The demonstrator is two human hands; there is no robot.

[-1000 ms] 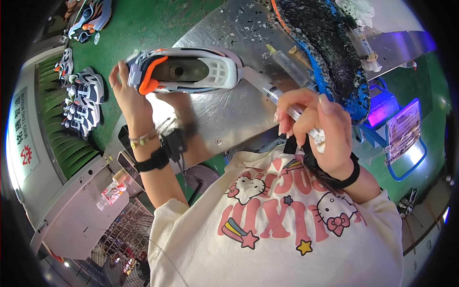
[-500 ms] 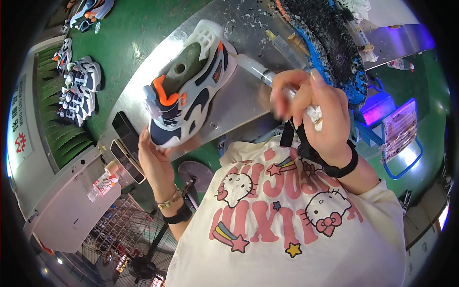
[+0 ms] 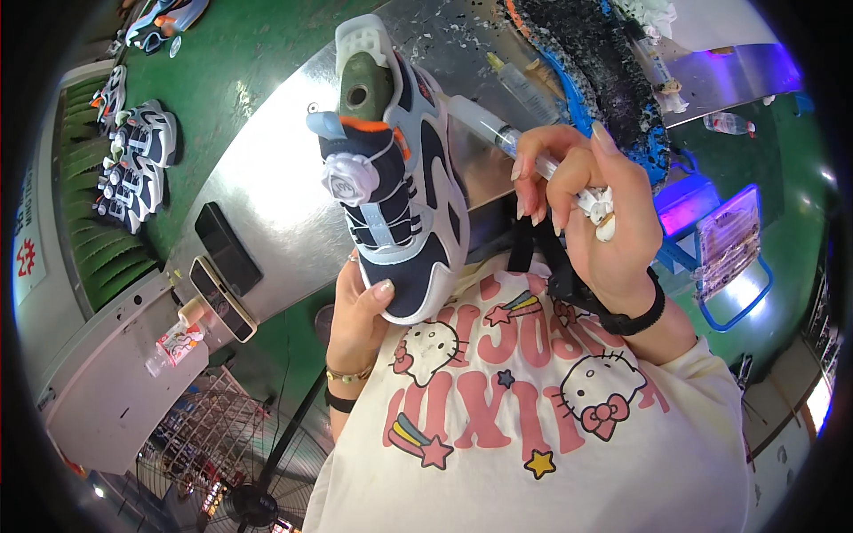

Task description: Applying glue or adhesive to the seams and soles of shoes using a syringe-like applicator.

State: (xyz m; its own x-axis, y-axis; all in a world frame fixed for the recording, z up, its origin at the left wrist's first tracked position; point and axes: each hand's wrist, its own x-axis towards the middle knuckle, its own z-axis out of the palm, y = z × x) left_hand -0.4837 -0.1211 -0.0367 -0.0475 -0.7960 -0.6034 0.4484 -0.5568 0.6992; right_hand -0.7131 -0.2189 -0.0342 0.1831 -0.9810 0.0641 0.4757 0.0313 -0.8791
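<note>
My left hand point(image 3: 357, 311) grips the toe of a navy, white and grey sneaker point(image 3: 425, 213), thumb on top of the toe. The sneaker is held up over the table's near edge, its heel pointing away and its round white lacing dial point(image 3: 349, 178) facing up. An olive insole with a round hole point(image 3: 357, 95) shows inside. In my right hand point(image 3: 613, 213), the fingers are curled round a clear syringe point(image 3: 486, 122), whose tip is by the sneaker's side near the heel. A crumpled white wad point(image 3: 593, 204) sits against that palm.
Another syringe point(image 3: 524, 86) lies on the metal table point(image 3: 280, 169), beside a blue-edged mat covered in black residue point(image 3: 597, 80). Two phones point(image 3: 227, 246) rest at the left edge. Further left are several sneakers point(image 3: 138, 164), a bottle point(image 3: 173, 348) and a fan point(image 3: 249, 497).
My left hand has brought the sneaker right and nearer, turning it so its tongue and dial face up. My right hand and the syringe have barely moved.
</note>
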